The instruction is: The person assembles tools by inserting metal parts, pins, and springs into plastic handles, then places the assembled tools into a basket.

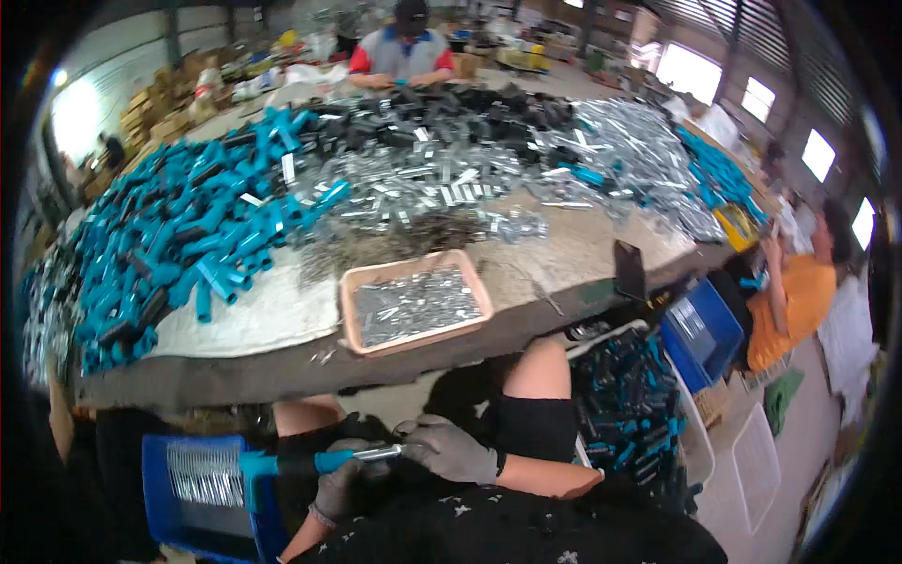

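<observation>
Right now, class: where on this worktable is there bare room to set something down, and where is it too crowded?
Bare patches: the pale table surface between the teal handles and the pink tray, and the stretch right of the tray toward the table edge. Crowded: the far half, heaped with black handles and metal pieces; the tray itself is full.

Lots of teal here: the handles (178, 244) heaped on the table are teal mixed with black, and so are the ones in the white crate (628, 399). Both gloves (453, 450) are grey. Pink tray (355, 322), shiny silver metal bits (413, 305) inside. Blue bin (160, 498) down low.
</observation>
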`<move>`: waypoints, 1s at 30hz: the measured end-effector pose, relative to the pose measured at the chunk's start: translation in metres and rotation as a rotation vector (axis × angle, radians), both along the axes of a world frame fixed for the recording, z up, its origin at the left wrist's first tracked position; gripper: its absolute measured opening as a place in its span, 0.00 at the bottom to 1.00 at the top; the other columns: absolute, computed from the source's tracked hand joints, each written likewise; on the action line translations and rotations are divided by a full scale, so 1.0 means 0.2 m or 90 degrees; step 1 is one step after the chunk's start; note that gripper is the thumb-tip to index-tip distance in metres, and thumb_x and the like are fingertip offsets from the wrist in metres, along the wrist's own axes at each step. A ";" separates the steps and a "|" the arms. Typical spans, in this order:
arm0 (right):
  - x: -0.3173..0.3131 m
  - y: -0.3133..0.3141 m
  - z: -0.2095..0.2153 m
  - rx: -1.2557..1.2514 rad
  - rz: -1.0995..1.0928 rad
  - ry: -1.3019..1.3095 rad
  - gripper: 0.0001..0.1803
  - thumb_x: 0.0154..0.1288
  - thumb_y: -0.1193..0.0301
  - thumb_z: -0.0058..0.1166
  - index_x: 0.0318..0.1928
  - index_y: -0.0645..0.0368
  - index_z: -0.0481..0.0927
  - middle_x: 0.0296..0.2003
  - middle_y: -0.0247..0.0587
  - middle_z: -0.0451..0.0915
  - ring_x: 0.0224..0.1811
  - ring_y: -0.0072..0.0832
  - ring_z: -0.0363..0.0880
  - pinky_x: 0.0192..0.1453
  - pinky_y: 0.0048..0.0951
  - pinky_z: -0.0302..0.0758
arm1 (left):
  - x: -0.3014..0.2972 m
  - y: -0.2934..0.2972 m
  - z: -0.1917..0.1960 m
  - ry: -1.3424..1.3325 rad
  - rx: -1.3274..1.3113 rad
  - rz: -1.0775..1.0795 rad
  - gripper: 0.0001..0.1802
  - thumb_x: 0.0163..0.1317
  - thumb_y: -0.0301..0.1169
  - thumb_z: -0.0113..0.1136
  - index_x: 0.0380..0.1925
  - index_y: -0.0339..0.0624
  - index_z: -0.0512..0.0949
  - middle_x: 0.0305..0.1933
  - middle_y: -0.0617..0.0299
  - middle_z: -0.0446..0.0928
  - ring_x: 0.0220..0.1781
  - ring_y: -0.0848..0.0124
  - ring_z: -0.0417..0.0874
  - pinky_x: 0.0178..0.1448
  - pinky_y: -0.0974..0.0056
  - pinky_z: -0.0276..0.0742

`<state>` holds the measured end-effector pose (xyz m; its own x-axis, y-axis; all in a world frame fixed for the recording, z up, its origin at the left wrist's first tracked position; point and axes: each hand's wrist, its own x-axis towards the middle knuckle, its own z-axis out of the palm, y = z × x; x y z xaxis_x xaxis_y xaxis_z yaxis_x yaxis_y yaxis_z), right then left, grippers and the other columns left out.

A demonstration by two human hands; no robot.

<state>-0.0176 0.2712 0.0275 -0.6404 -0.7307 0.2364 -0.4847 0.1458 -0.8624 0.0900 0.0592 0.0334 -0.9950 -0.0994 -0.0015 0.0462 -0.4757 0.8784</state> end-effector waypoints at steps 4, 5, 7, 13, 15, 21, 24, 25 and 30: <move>0.03 -0.03 0.13 0.019 -0.062 0.013 0.13 0.64 0.65 0.63 0.42 0.62 0.83 0.38 0.53 0.81 0.50 0.48 0.78 0.56 0.42 0.73 | -0.06 -0.07 -0.07 0.016 0.001 -0.176 0.22 0.63 0.42 0.64 0.47 0.34 0.81 0.37 0.61 0.83 0.39 0.75 0.81 0.45 0.69 0.77; 0.02 -0.02 0.11 0.053 -0.063 0.093 0.14 0.66 0.62 0.61 0.41 0.60 0.82 0.38 0.51 0.81 0.48 0.47 0.79 0.58 0.42 0.73 | -0.05 -0.05 -0.07 -0.018 0.026 -0.178 0.21 0.63 0.42 0.63 0.47 0.35 0.81 0.37 0.62 0.83 0.39 0.76 0.80 0.44 0.69 0.76; 0.01 0.07 0.04 0.089 -0.040 0.144 0.13 0.68 0.61 0.58 0.40 0.59 0.81 0.36 0.48 0.80 0.43 0.46 0.80 0.62 0.43 0.72 | -0.06 -0.05 -0.05 -0.040 0.019 -0.230 0.21 0.65 0.42 0.62 0.49 0.36 0.80 0.38 0.63 0.83 0.39 0.77 0.80 0.44 0.70 0.75; 0.03 0.00 0.14 0.052 -0.030 0.128 0.08 0.65 0.66 0.57 0.34 0.57 0.81 0.33 0.45 0.80 0.37 0.46 0.79 0.63 0.47 0.71 | -0.04 -0.01 -0.19 0.019 -0.012 -0.133 0.18 0.69 0.36 0.59 0.54 0.36 0.78 0.40 0.62 0.82 0.39 0.76 0.80 0.46 0.69 0.76; 0.01 0.00 0.15 0.055 -0.009 0.367 0.09 0.65 0.68 0.54 0.28 0.56 0.80 0.31 0.45 0.80 0.36 0.44 0.79 0.56 0.47 0.76 | -0.03 0.02 -0.16 0.016 0.011 -0.144 0.18 0.69 0.35 0.59 0.54 0.36 0.77 0.40 0.61 0.82 0.40 0.76 0.80 0.47 0.69 0.76; 0.02 0.01 0.14 -0.023 -0.079 0.036 0.15 0.70 0.63 0.53 0.30 0.61 0.80 0.26 0.45 0.78 0.30 0.47 0.77 0.53 0.45 0.76 | -0.09 0.07 -0.10 0.199 -0.218 -0.117 0.20 0.65 0.33 0.65 0.54 0.36 0.76 0.50 0.60 0.79 0.55 0.70 0.78 0.56 0.62 0.76; 0.00 0.07 0.14 0.026 -0.085 -0.151 0.21 0.72 0.58 0.50 0.31 0.64 0.79 0.27 0.47 0.77 0.32 0.46 0.75 0.46 0.43 0.75 | -0.08 0.06 0.09 0.170 -0.328 -0.170 0.17 0.63 0.27 0.67 0.51 0.36 0.77 0.52 0.55 0.78 0.56 0.67 0.78 0.58 0.62 0.76; -0.02 0.06 0.15 -0.050 -0.010 0.021 0.22 0.72 0.56 0.51 0.33 0.65 0.79 0.30 0.48 0.77 0.34 0.47 0.75 0.45 0.42 0.74 | -0.07 0.09 0.09 0.153 -0.228 -0.120 0.15 0.63 0.25 0.66 0.50 0.38 0.78 0.46 0.57 0.80 0.51 0.66 0.81 0.56 0.60 0.77; 0.02 0.13 0.09 0.030 0.087 0.206 0.08 0.70 0.73 0.51 0.37 0.65 0.78 0.37 0.53 0.79 0.41 0.52 0.79 0.48 0.42 0.76 | -0.11 0.03 0.16 0.149 -0.311 -0.163 0.14 0.62 0.30 0.69 0.46 0.38 0.79 0.34 0.59 0.82 0.40 0.68 0.84 0.50 0.59 0.80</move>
